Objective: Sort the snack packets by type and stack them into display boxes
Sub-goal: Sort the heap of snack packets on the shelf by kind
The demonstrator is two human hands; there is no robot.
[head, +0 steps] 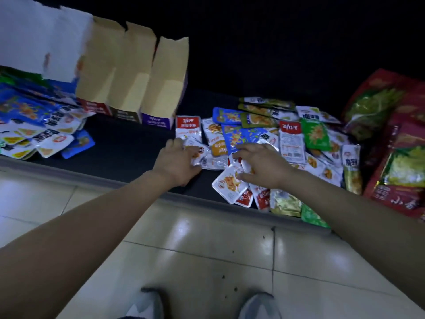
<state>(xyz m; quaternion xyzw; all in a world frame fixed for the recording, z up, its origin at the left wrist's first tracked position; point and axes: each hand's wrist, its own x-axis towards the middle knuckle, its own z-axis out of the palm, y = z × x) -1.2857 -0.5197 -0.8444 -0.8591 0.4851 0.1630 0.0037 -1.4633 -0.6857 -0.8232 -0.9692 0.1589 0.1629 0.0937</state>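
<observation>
- My left hand (181,161) grips a few white packets (203,155); my right hand (259,163) rests, fingers spread, on the mixed pile (299,139) on the desk (128,143).
- The display boxes (128,72) look empty, so most sorting remains.

Straight in front of the purple display box (161,95) lies a strip of bare dark table (128,148), open down to the near edge, the one wide lane. Left of the box, two more boxes (115,77) and a heap of blue packets (34,125) close it. Right of the box the loose pile (292,143) covers the table. On the fringe toward the box the left hand (178,157) grips a silver packet (202,155) and the right hand (259,166) lies spread — beyond the pile stand large red bags (397,157).
</observation>
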